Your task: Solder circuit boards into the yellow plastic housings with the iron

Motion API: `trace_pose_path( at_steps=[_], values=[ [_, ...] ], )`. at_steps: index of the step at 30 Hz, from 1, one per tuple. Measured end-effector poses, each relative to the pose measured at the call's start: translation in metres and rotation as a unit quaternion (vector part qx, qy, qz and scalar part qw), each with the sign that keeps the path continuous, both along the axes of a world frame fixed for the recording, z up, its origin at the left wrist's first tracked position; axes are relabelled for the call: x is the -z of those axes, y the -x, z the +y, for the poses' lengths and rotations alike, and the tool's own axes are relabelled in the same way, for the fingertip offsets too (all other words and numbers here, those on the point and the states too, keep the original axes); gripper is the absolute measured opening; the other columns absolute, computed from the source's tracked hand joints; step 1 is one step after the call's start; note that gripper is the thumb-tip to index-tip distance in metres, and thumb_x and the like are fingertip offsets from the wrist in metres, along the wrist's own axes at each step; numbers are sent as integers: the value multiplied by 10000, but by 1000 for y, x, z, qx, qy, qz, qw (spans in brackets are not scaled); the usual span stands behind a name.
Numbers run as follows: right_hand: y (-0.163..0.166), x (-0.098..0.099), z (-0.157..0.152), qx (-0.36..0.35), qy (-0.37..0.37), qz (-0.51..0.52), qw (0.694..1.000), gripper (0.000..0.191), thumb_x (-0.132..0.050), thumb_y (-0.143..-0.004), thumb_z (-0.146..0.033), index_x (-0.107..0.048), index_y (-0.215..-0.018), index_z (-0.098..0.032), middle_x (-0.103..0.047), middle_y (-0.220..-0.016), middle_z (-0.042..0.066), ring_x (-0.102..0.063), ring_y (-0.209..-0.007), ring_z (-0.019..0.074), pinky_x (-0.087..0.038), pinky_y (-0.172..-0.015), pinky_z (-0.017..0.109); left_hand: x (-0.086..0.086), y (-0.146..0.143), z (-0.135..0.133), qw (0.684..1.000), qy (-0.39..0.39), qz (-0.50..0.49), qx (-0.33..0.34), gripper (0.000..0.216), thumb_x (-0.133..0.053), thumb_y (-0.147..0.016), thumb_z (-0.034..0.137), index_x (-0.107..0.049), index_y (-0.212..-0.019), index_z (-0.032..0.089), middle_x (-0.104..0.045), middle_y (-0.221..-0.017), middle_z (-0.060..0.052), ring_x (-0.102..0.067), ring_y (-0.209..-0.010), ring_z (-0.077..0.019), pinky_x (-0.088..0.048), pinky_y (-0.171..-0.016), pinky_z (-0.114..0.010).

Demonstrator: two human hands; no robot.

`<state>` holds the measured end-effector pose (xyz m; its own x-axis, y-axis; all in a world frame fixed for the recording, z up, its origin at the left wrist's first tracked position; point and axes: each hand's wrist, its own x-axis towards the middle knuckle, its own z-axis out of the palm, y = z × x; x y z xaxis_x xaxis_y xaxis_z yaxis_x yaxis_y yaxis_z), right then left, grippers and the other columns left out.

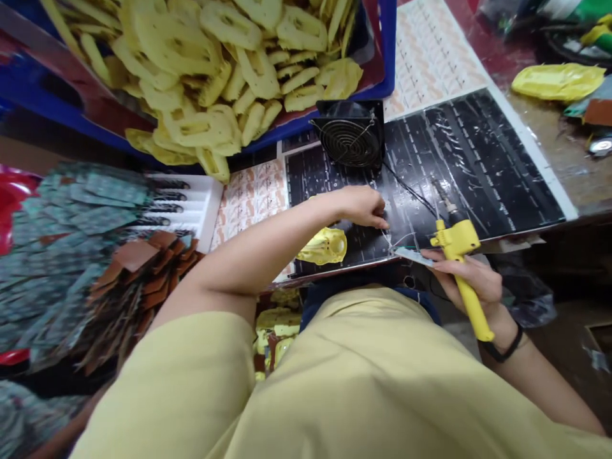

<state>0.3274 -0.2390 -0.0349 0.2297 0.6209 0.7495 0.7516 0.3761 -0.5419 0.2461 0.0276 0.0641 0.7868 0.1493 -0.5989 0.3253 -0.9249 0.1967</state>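
Observation:
My left hand (364,206) is closed in a pinch over the black mat, with thin wires (388,238) at its fingertips. In my right hand (482,280) is a yellow soldering gun (459,245), its metal tip pointing up and away over the mat. The same hand also grips a narrow pale circuit board (414,256) between thumb and fingers at the mat's front edge. The wires meet the far end of this board. A yellow plastic shell (329,246) lies just left of my left hand, partly hidden by the forearm.
A small black fan (351,140) stands behind my left hand, its cable crossing the mat (478,166). A blue crate (389,57) heaped with yellow plastic parts is at the back left. Stacked circuit boards (71,229) lie left; another yellow shell (557,81) lies far right.

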Motion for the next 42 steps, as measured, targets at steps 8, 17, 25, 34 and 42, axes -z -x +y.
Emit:
trace_pose_path(
  at_steps=[8,17,25,34,42],
  values=[
    [6,-1,8,-11,16,-20,1000,366,-766,-912,35,-738,-1167,-226,-849,-1168,82,-852,-965,239,-732,-907,302,6,44,-17,960,170,-214,-64,211,-697,-1009,191,-870,-1128,175,-855,-1098,-76,-788,-1003,-175,-549,-911,-242],
    [17,7,10,-21,10,-75,997,392,-749,-950,-22,-724,-1271,-245,-844,-1209,86,-845,-1035,228,-721,-945,314,32,67,-42,869,350,-228,-266,67,-767,-908,142,-799,-852,122,-765,-742,5,-648,-673,-95,-489,-689,-193],
    [12,-10,7,12,22,-63,998,351,-879,-908,-139,-762,-1224,-236,-863,-1060,43,-844,-845,205,-723,-802,289,42,74,-39,943,44,-258,-207,141,-702,-942,110,-821,-1002,154,-838,-930,-71,-771,-880,-206,-568,-843,-304],
    [-10,-37,-28,196,4,-186,963,655,-670,-1073,-546,-583,-1624,-202,-841,-1049,108,-812,-828,239,-667,-710,326,37,65,-40,965,-24,-194,-173,247,-596,-981,140,-800,-1120,129,-847,-1051,-123,-802,-1032,-298,-602,-932,-392],
    [10,-35,-25,97,87,-141,981,656,-879,-926,-241,-633,-1532,-298,-844,-1030,42,-820,-808,238,-705,-740,332,36,65,-38,968,-20,-199,-152,262,-576,-962,138,-799,-1099,142,-839,-1066,-117,-791,-1071,-285,-602,-972,-384]
  ],
)
